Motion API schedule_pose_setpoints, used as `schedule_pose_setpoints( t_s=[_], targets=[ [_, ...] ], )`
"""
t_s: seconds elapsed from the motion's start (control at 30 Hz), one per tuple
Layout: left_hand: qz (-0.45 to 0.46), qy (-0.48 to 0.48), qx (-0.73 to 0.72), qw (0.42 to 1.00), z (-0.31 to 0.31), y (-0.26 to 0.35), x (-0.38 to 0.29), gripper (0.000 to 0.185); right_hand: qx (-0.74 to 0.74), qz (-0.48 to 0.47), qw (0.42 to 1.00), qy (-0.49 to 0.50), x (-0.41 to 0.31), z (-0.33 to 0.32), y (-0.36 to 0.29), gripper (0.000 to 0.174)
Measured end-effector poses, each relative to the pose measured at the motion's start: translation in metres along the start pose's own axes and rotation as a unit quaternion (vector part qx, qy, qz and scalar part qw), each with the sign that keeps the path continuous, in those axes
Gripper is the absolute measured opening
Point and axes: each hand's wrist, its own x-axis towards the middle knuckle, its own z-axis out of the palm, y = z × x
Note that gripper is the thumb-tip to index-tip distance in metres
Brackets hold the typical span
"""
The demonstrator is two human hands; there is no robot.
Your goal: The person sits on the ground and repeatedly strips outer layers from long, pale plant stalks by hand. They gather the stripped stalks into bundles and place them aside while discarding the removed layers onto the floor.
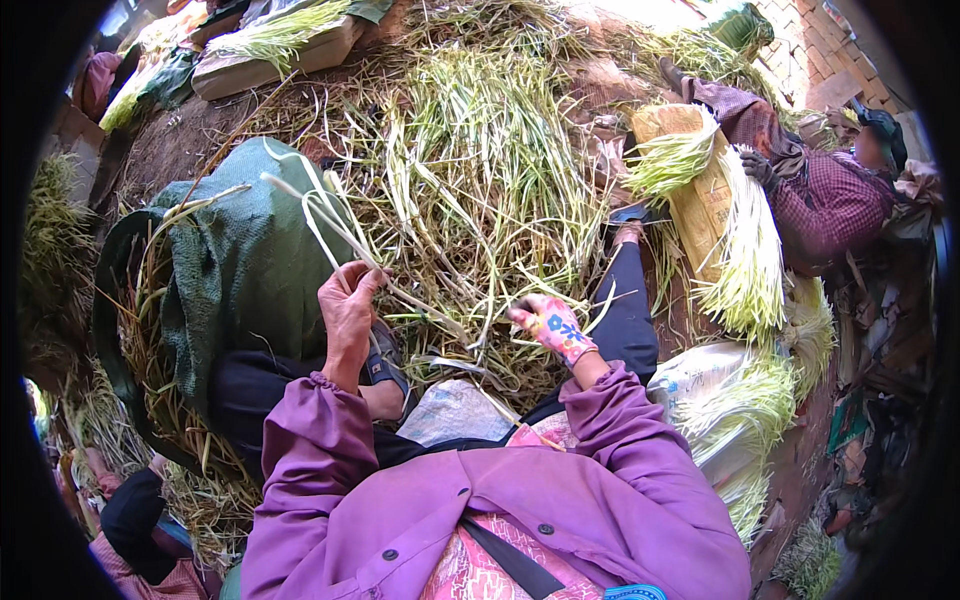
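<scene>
My bare left hand (349,304) pinches a few long pale leafy stalks (334,217), perhaps garlic or chive greens. Their white ends point up and away, and their leafy part trails toward the middle. On my right hand (553,324) is a pink glove with a flower print. Its fingers are curled and the tips blurred; thin leaves lie around them, and whether any are held I cannot tell. Beyond both hands spreads a heap of loose green and yellowed leaves (480,150). A whitish woven sheet (456,414) lies between my legs.
A green woven sack (247,247) of dry leaves stands at my left. To the right, bundled pale stalks (739,405) rest on a white sack (694,373). A co-worker (825,195) sits beside a yellow block (694,199) bearing more stalks. Another person (142,517) is at lower left.
</scene>
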Motion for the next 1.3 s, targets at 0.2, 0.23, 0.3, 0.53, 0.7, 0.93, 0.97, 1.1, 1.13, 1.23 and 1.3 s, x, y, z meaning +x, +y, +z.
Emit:
schedule_pose_setpoints(
  t_s=[0.2, 0.23, 0.3, 0.53, 0.7, 0.93, 0.97, 1.1, 1.13, 1.23, 1.3],
  targets=[
    [0.021, -0.001, -0.049, 0.999, 0.006, 0.002, 0.006, 0.017, 0.079, -0.221, 0.972, -0.02, 0.013, 0.039, -0.077, 0.035],
    [0.041, 0.035, -0.066, 0.996, 0.005, 0.002, 0.011, 0.02, 0.046, -0.18, 0.979, -0.08, 0.015, 0.045, -0.076, 0.031],
    [0.043, 0.136, -0.048, 0.989, -0.003, -0.002, 0.015, 0.027, 0.133, -0.197, 0.97, -0.057, 0.02, 0.059, -0.068, 0.026],
    [-0.181, -0.102, -0.068, 0.976, 0.017, -0.036, -0.01, 0.029, 0.281, -0.17, 0.926, -0.187, 0.011, 0.019, -0.107, 0.033],
    [-0.168, -0.113, -0.134, 0.97, 0.012, -0.026, -0.002, 0.029, 0.267, -0.245, 0.925, -0.111, 0.003, 0.03, -0.099, 0.039],
    [-0.117, -0.089, -0.208, 0.967, 0.004, -0.024, 0.0, 0.025, 0.468, -0.182, 0.864, -0.03, -0.031, 0.058, -0.073, 0.037],
    [-0.117, -0.085, -0.208, 0.967, -0.001, -0.026, 0.005, 0.024, 0.453, -0.229, 0.861, 0.036, -0.029, 0.067, -0.064, 0.037],
    [-0.079, 0.0, -0.221, 0.972, -0.026, -0.013, 0.021, 0.02, 0.297, -0.109, 0.947, -0.046, -0.061, 0.044, -0.027, 0.036],
    [-0.078, 0.011, -0.213, 0.974, -0.028, -0.011, 0.023, 0.019, 0.132, -0.12, 0.984, -0.013, -0.06, 0.046, -0.002, 0.036],
    [-0.054, 0.063, -0.187, 0.979, -0.035, 0.002, 0.025, 0.021, -0.242, 0.009, 0.97, -0.036, -0.056, 0.033, 0.062, 0.035],
    [-0.039, 0.019, -0.135, 0.99, -0.04, 0.002, 0.024, 0.021, -0.328, 0.076, 0.934, -0.117, -0.045, 0.012, 0.075, 0.031]
  ],
)
